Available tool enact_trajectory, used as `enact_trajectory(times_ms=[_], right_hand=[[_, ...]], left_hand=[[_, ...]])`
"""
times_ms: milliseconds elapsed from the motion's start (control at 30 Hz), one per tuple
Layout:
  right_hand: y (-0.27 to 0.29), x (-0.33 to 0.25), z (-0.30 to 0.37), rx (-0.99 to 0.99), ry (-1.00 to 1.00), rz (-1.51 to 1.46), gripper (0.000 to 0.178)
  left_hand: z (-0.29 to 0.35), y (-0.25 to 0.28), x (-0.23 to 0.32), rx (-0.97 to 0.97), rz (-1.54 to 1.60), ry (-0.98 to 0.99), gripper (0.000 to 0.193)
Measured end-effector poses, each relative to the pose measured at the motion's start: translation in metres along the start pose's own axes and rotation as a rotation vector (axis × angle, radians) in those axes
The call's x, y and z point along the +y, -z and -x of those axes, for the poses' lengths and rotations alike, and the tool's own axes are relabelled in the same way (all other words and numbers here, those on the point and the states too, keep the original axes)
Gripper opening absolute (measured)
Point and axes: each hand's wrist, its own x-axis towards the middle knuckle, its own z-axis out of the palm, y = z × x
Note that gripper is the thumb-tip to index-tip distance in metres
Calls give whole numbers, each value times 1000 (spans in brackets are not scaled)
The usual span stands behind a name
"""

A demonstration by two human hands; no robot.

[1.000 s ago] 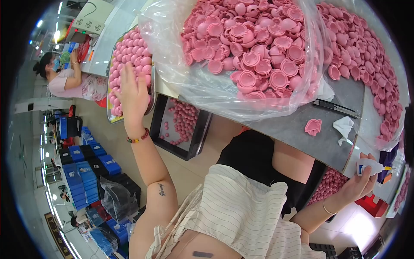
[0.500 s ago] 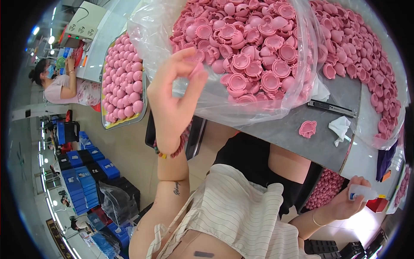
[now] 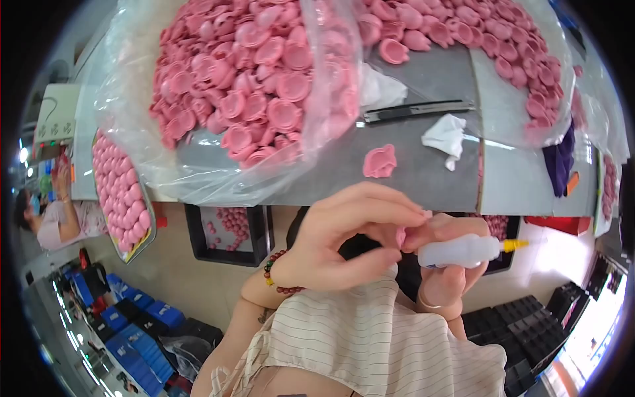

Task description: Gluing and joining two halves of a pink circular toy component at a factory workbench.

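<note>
My left hand is closed, its fingertips pinching a small pink plastic piece that my fingers mostly hide. My right hand grips a small translucent squeeze bottle with a thin yellow nozzle pointing right. The thumb and fingers of the two hands meet at the pink piece, in front of my lap and just short of the table edge. Beyond them a lone pink part with a scalloped edge lies on the grey table.
Pink cup-shaped parts heap in a clear plastic bag; more spread at the far right. A utility knife and crumpled white tissue lie nearby. At left are a tray of pink balls and a seated person.
My left hand has come from beside the pink heap down and right to meet the right hand. My right hand has risen leftward with the bottle. The view has shifted right.
</note>
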Motion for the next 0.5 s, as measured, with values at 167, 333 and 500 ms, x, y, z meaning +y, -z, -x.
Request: enact_trajectory(times_ms=[167, 333, 500], right_hand=[[2, 0, -7, 5, -36, 271, 51], [17, -8, -10, 324, 36, 233, 58], [39, -18, -24, 374, 542, 792, 52]], left_hand=[[-2, -12, -16, 53, 247, 174, 32], [4, -10, -18, 96, 484, 287, 45], [7, -12, -21, 93, 351, 217, 51]])
